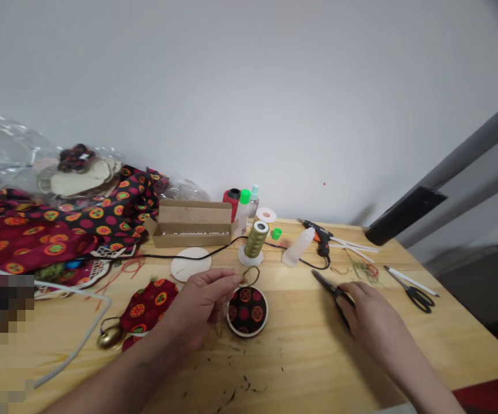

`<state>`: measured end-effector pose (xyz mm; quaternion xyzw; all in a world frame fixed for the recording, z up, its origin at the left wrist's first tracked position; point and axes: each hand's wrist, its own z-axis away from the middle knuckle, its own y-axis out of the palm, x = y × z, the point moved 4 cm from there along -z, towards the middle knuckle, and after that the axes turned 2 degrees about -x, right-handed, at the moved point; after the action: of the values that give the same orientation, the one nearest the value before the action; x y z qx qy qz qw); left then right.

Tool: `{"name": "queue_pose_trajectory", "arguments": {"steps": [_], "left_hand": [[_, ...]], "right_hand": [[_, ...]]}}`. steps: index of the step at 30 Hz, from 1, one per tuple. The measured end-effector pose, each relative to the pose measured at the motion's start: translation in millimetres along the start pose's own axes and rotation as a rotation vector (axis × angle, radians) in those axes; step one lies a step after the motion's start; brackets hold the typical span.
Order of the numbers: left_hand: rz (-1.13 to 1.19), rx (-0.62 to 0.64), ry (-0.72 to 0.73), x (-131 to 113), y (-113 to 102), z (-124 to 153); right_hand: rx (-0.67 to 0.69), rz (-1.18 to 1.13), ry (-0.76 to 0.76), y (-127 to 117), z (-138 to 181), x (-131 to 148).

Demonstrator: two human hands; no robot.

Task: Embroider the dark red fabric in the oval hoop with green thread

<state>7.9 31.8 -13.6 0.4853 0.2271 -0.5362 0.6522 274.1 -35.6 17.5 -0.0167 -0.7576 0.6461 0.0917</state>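
My left hand [201,302] pinches a loop of olive cord [251,276] just above a round disc covered in dark fabric with red and orange dots [248,311], which lies on the wooden table [301,356]. My right hand [367,313] rests on the table with its fingers closed around the handles of black scissors [329,287], whose blades point up and left. A spool of olive thread [255,240] stands just behind the disc.
Behind are an open cardboard box [192,224], a white disc [191,264], small bottles [296,247], a glue gun [320,237] with glue sticks and a second pair of scissors [417,294]. Patterned fabric [59,224] and plastic wrap lie piled at left. Thread scraps litter the near table.
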Motion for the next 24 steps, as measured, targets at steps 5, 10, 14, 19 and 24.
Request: {"name": "queue_pose_trajectory", "arguments": {"steps": [5,10,14,19,24], "left_hand": [[0.037,0.02,-0.013,1,0,1],[0.028,0.03,-0.024,2,0,1],[0.072,0.062,-0.036,5,-1,-1],[0.142,0.133,-0.067,8,0,-3],[0.243,0.246,-0.132,10,4,0]], "right_hand": [[-0.002,0.106,0.046,28,13,-31],[0.038,0.122,0.071,30,8,-34],[0.028,0.119,0.057,31,6,-41],[-0.065,0.039,-0.009,19,17,-39],[-0.236,-0.232,-0.215,-2,24,0]]}}
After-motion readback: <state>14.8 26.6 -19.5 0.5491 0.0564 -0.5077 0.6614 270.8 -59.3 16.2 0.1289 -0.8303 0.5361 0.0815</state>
